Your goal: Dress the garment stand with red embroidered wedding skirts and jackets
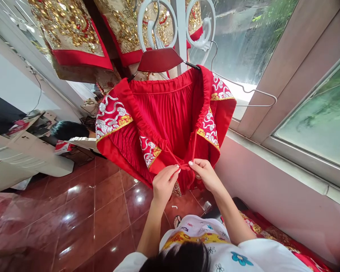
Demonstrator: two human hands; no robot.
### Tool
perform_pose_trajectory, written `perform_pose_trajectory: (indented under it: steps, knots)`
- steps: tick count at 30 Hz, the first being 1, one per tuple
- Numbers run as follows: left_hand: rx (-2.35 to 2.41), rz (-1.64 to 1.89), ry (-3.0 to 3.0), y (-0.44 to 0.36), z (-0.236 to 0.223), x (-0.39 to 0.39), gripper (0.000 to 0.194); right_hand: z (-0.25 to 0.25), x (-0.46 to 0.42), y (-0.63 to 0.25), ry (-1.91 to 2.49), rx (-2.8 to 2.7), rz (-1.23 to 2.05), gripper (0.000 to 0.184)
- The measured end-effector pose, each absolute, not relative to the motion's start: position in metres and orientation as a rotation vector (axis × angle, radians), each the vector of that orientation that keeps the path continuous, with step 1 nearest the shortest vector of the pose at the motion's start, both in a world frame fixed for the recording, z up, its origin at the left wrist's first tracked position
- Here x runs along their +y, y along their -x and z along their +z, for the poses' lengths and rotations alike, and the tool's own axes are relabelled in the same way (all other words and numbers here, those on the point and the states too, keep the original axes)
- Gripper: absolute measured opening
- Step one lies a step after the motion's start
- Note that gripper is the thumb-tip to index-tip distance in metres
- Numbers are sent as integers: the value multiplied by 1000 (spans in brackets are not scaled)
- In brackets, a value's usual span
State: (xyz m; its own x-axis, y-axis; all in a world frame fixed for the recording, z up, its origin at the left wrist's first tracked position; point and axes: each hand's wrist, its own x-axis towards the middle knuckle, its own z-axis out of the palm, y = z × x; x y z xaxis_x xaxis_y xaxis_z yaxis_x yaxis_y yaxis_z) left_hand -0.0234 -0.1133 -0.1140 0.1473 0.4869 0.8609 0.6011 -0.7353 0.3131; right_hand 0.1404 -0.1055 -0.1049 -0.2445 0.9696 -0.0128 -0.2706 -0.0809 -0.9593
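Observation:
A red pleated skirt (164, 113) with silver and gold embroidered panels hangs from a dark red hanger (160, 60) on a white rack (181, 34). My left hand (163, 184) and my right hand (205, 174) are both raised to its lower front. Each pinches a thin red tie (184, 166) of the skirt between thumb and fingers. The two hands are a short gap apart, with the tie running between them.
Gold-embroidered garments with red borders (73, 34) hang behind the skirt. An empty wire hanger (243, 88) hangs by the window (314, 121) at right. Another person's dark hair (69, 130) shows at left beside white furniture (19, 158). Glossy red floor tiles (73, 219) lie below.

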Motion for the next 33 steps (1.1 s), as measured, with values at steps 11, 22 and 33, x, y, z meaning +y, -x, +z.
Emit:
perform_pose_trajectory:
  steps: [11, 22, 33]
  knots:
    - [-1619, -2584, 2774, 22, -104, -130, 30, -91, -100, -143, 924, -1316, 1466, 46]
    - [-1742, -3218, 2665, 39, -90, -129, 40, -89, -92, -143, 911, -1418, 1393, 45]
    - [-1977, -1122, 3554, 67, -62, -119, 43, -93, -91, -194, 1203, -1730, 1192, 50]
